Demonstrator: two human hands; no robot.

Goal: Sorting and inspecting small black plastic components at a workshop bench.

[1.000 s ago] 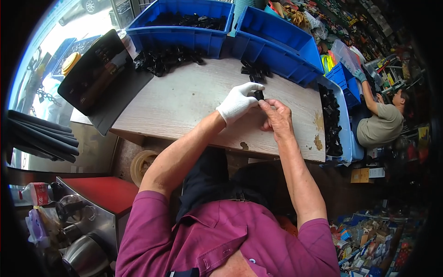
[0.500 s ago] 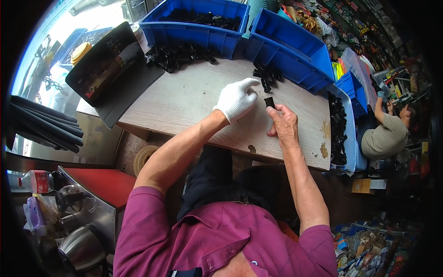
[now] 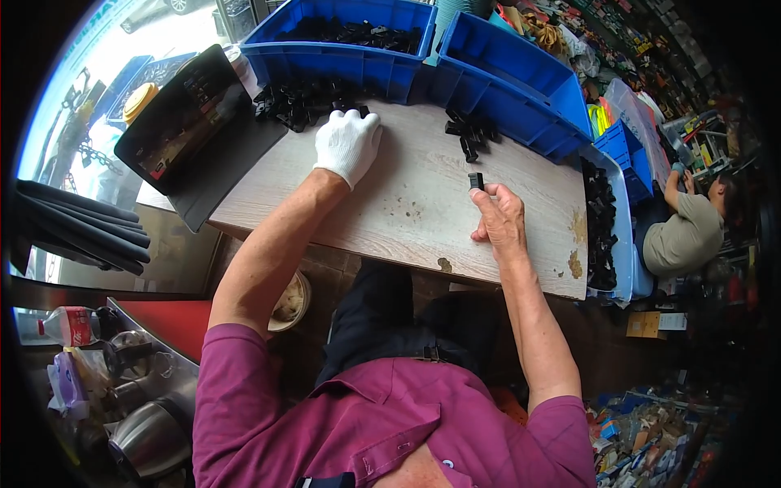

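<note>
Right hand [image 3: 503, 221]: black piece [image 3: 476, 180], pinched, jutting forward of grip. Gloved left hand [image 3: 347, 146]: at black pile [image 3: 294, 106] ahead, finger closure cannot be told. Step, seemingly: fetching; calls for isolating one piece.

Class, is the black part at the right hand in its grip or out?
In: the right hand pinches the black part, whose far end juts out.

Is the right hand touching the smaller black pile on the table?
Apart. In the head view, tabletop shows between the right hand and the pile; the block in hand falls short too.
</note>
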